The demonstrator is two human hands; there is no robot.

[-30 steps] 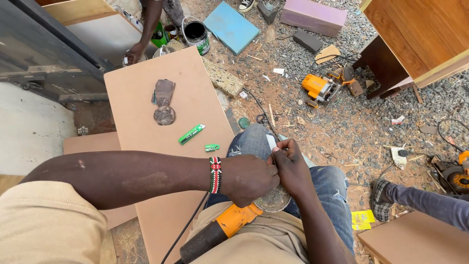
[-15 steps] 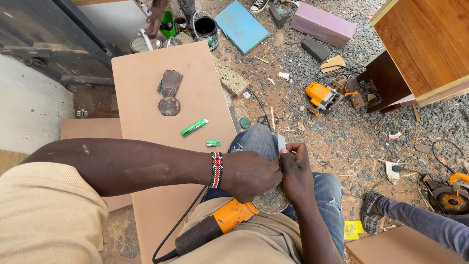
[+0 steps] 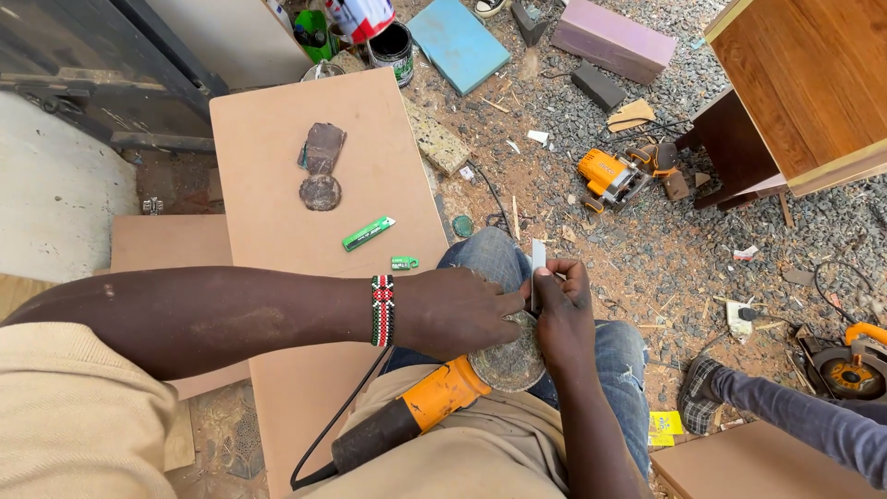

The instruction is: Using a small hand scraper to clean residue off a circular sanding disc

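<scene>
Head view, looking down at a seated person's lap. The grinder, orange-bodied with a black grip and cord, lies across the thighs, its worn disc turned upward directly under both hands. The left hand is closed over the near-left edge of the disc, knuckles up, apparently steadying the head; what the fingers pinch beneath cannot be told. The right hand is closed around a thin flat grey tool, which stands upright out of the top of the fist, its lower end hidden at the centre of the disc. A beaded band circles the left wrist.

Progress, as a judgement: the disc is still seated on the grinder, so work at its hub is under way rather than finished; whether the fastening has begun to loosen or tighten is hidden by the fingers.

Beyond the left hand, on the board, lie a round spent disc touching a brown scrap, and nearer the hand a green stick and a small green piece. Well beyond the right hand, on gravel, sits an orange power tool; far to its right, a circular saw and another person's sleeve.
</scene>
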